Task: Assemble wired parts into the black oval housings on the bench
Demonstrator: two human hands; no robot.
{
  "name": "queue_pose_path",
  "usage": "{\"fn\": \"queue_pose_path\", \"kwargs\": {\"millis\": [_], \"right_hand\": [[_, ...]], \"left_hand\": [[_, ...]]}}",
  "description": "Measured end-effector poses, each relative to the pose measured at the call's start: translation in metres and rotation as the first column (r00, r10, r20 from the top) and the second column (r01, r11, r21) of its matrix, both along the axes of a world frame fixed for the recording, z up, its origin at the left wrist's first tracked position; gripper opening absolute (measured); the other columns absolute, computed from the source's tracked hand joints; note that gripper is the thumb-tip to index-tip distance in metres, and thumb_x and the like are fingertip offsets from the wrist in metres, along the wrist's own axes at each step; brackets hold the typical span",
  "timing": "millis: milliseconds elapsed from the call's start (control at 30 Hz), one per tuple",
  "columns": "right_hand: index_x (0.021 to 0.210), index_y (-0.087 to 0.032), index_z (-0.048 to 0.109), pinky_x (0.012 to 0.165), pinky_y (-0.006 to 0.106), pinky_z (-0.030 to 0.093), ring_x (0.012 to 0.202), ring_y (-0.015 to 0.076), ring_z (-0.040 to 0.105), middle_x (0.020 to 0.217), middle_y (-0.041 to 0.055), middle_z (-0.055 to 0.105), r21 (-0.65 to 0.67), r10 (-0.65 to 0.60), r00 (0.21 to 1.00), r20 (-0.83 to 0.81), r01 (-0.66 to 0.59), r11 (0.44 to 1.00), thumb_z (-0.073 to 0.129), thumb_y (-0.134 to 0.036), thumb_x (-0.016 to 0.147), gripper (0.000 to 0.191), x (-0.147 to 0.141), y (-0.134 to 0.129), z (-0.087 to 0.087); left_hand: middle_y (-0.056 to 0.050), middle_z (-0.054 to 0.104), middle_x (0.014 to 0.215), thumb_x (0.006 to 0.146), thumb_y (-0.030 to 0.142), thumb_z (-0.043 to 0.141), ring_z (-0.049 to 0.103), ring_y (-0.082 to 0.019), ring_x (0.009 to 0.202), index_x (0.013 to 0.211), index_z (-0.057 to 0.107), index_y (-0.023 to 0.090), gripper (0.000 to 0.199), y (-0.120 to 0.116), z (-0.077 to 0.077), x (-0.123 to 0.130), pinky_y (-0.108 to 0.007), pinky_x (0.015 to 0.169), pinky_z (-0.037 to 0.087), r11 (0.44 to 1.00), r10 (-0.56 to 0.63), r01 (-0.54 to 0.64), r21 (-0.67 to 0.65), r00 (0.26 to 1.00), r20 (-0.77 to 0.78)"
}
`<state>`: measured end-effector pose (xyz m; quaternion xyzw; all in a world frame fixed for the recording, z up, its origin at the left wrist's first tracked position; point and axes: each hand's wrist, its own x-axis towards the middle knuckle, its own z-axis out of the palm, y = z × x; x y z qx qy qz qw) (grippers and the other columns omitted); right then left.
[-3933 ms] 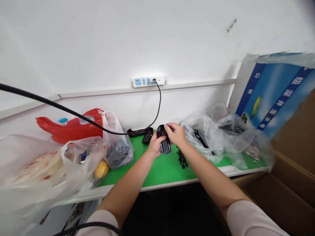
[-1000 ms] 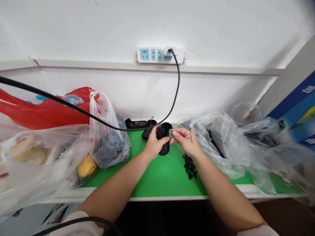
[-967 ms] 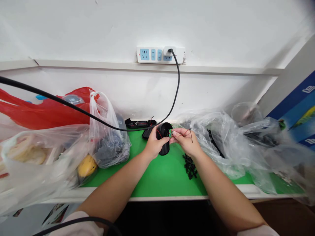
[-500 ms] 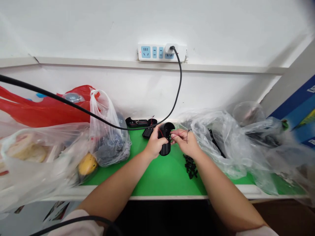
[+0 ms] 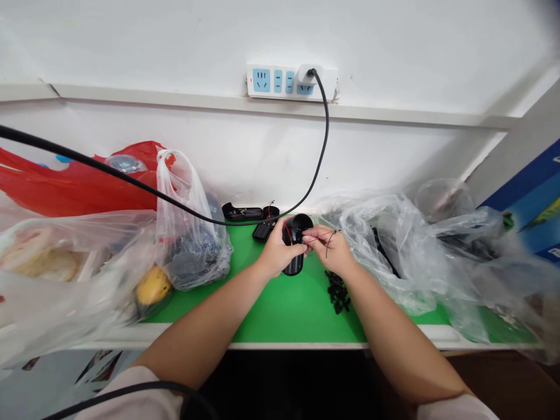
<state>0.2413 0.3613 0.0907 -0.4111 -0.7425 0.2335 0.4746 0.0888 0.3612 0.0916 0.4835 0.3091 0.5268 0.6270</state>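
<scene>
Black plastic housing [image 5: 294, 263] now stands upright, not lying tilted like earlier. In the head view I see left hand [image 5: 277, 252] closed around it, right hand [image 5: 329, 252] pinching thin red wires [image 5: 317, 234] in narrow grip, above green bench [image 5: 280, 315], near small black parts [image 5: 336, 291].

Glossy black plastic housing [image 5: 294, 263], crinkled clear polythene bag [image 5: 389, 251], smooth green bench top [image 5: 284, 315]

White wall [image 5: 131, 41], power strip [image 5: 262, 80] (blue sockets), green bench [image 5: 289, 315] below
</scene>
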Motion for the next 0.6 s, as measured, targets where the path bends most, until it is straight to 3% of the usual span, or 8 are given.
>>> {"fn": "queue_pose_path", "kwargs": {"millis": [167,367,600], "right_hand": [[0.087,-0.016,0.067,0.066,0.028,0.05,0.067,0.0117,0.058,0.074,0.0044,0.059,0.0,0.009,1.0,-0.021,-0.009,1.0,0.055,-0.035,0.085,0.022,-0.001,0.0005,-0.003],[0.089,-0.016,0.065,0.053,0.024,0.052,0.056,0.0088,0.056,0.074,0.0027,0.054,-0.123,0.087,0.979,-0.186,-0.111,0.986,0.057,-0.04,0.084,0.026,-0.0025,0.0009,-0.008],[0.088,-0.016,0.067,0.056,0.023,0.051,0.059,0.0088,0.057,0.071,0.0028,0.055,-0.014,0.04,0.993,-0.111,-0.042,0.999,0.056,-0.035,0.085,0.022,-0.0021,0.0024,-0.0093]], "left_hand": [[-0.003,0.059,0.094,0.056,0.009,0.073,0.062,-0.015,0.061,0.115,0.044,0.023,0.068,0.0012,-0.0033,0.0,-0.033,0.056,0.054,1.0,-0.001,0.001,0.019,1.0,0.001],[-0.001,0.058,0.093,0.059,0.007,0.071,0.062,-0.014,0.062,0.115,0.043,0.023,0.064,0.0002,-0.0028,-0.0004,-0.031,0.058,0.054,0.997,-0.011,0.012,0.077,1.0,-0.023],[-0.001,0.057,0.093,0.063,0.009,0.07,0.06,-0.013,0.063,0.113,0.044,0.023,0.058,-0.0011,-0.0011,-0.0001,-0.031,0.059,0.053,0.992,-0.009,0.012,0.125,1.0,-0.026]]}}
